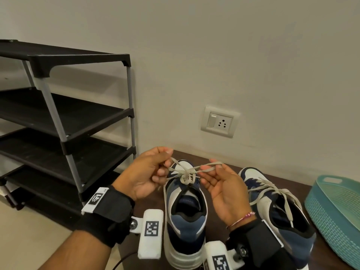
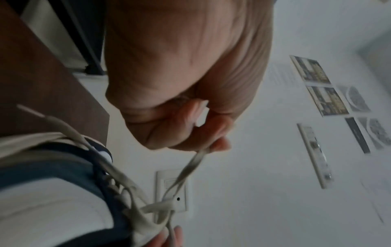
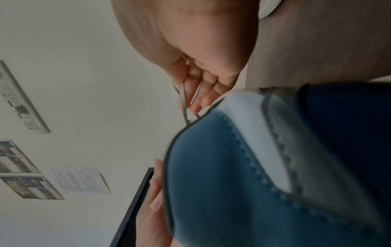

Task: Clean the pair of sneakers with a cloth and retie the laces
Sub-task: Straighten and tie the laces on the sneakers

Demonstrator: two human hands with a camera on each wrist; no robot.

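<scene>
From the head view I see my left hand [image 1: 148,172] and right hand [image 1: 224,190] each pinching a loop of the lace [image 1: 186,175] on the left sneaker [image 1: 185,217], which stands on the tabletop [image 1: 229,168] beside the right sneaker [image 1: 276,209]. I judge the bow is being tightened.

The left wrist view shows fingertips [image 2: 220,143] clamping a loop.

The right wrist view shows the same pinch; next I should pull both loops outward evenly.
</scene>
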